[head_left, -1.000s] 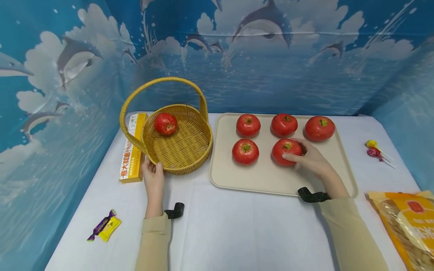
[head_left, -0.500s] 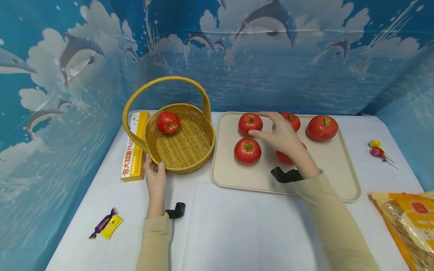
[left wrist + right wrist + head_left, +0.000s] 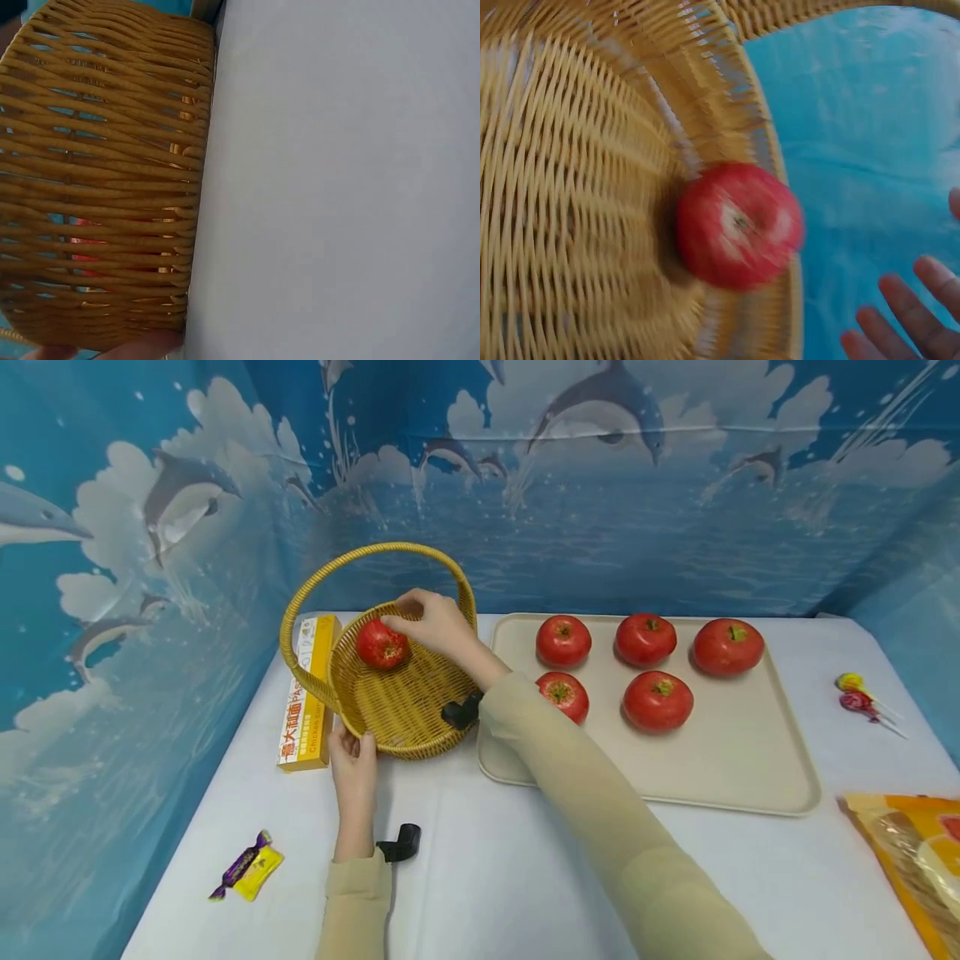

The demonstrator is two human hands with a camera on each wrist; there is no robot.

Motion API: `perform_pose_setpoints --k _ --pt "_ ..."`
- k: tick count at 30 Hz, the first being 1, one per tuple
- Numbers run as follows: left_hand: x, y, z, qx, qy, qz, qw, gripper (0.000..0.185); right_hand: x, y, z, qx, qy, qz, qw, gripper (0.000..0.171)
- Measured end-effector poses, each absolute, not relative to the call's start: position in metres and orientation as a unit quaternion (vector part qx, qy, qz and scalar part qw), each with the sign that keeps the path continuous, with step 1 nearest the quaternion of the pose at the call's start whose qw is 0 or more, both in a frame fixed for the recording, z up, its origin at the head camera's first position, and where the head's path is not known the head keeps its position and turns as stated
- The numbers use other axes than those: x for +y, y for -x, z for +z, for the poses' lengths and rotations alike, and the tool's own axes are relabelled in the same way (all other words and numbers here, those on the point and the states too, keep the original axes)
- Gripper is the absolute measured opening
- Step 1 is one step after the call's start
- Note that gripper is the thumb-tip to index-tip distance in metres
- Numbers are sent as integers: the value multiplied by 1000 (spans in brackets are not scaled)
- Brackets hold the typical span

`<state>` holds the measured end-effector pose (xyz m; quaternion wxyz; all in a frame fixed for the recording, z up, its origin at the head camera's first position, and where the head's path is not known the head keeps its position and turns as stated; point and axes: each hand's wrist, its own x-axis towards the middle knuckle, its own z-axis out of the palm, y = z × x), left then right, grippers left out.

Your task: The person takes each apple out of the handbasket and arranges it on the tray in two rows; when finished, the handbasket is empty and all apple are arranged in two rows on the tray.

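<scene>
A yellow wicker basket (image 3: 408, 697) with a tall handle stands at the left with one red apple (image 3: 382, 644) inside, against its left wall. My left hand (image 3: 354, 777) holds the basket's near-left edge; in the left wrist view its fingers (image 3: 142, 346) touch the woven side (image 3: 105, 172). Over the basket, under the handle, is my right hand (image 3: 438, 625). Its fingers (image 3: 907, 311) are spread and apart from the apple (image 3: 739, 225) in the right wrist view, with nothing held. Several red apples (image 3: 657, 702) sit on a beige tray (image 3: 720, 752) to the right.
Left of the basket lies a yellow-and-white pasta box (image 3: 309, 693). Wrapped candies (image 3: 247, 867) lie front left, lollipops (image 3: 857, 695) at the far right, an orange food bag (image 3: 915, 852) front right. A blue dolphin-print curtain (image 3: 570, 527) closes off the back and sides.
My right hand let go of the apple on the tray and moved left, over the basket. That apple stays on the tray. The left hand keeps its place at the basket; the view shifted slightly.
</scene>
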<state>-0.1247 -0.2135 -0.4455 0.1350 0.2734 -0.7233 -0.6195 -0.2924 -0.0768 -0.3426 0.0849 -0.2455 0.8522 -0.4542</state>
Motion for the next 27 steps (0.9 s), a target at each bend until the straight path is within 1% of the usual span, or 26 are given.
perform_pose_setpoints --k 7,9,14,16,18,22,24,27 --pt "-205 119 -448 -718 -283 -619 143 56 -114 305 -363 841 172 -494 140 57" --pt "-204 116 -449 -718 -287 -618 144 57 -121 303 -372 837 156 -504 148 59" --pt "-203 111 -449 -718 -300 -613 137 59 -134 295 -390 822 113 -531 172 71" --pt "-204 111 -448 -716 -304 -613 136 59 -138 293 -394 816 108 -534 193 74" --pt "-203 112 -447 -717 -306 -612 138 60 -140 293 -396 813 107 -529 217 75" --pt "-202 117 -446 -716 -306 -612 141 60 -142 294 -399 821 100 -513 231 71" --pt "-202 119 -445 -715 -305 -613 143 59 -142 295 -400 823 84 -510 235 81" --pt "-201 124 -443 -713 -301 -618 143 59 -140 298 -399 821 63 -503 261 103"
